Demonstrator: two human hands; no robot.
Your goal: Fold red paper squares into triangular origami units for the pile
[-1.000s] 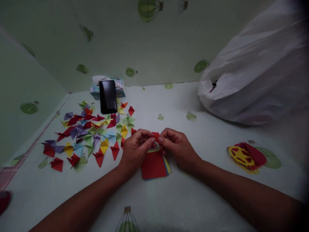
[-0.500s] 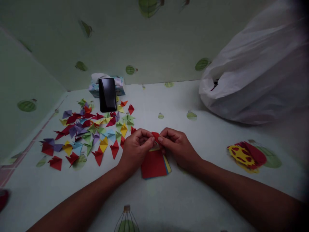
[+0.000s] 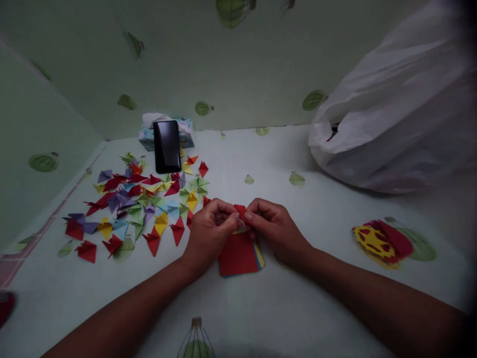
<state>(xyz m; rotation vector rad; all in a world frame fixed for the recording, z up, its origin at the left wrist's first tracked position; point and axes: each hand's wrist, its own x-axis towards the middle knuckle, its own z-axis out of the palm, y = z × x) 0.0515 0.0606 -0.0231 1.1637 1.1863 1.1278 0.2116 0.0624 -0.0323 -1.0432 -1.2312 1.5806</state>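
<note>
The paper [image 3: 240,211] is small, plain and red. It is held between the left hand [image 3: 213,223] and the right hand [image 3: 269,221], pinched from both sides. Its upper end shows above the fingertips; the lower part is mostly hidden, so its folds are difficult to see.

a small folded piece of red paper [image 3: 240,210] looks smooth and matt, the same dull finish as the stack of paper squares [image 3: 238,256] and the sharply creased paper birds [image 3: 177,231]. a phone [image 3: 167,146] shows a dark, glossy, glass-like face near a printed card box [image 3: 187,136] topped with soft, rumpled white tissue [image 3: 152,119]. the plastic bag [image 3: 380,144] is thin and crinkled; the counter [image 3: 298,214] appears smooth, the wall [image 3: 257,74] matt.
</note>
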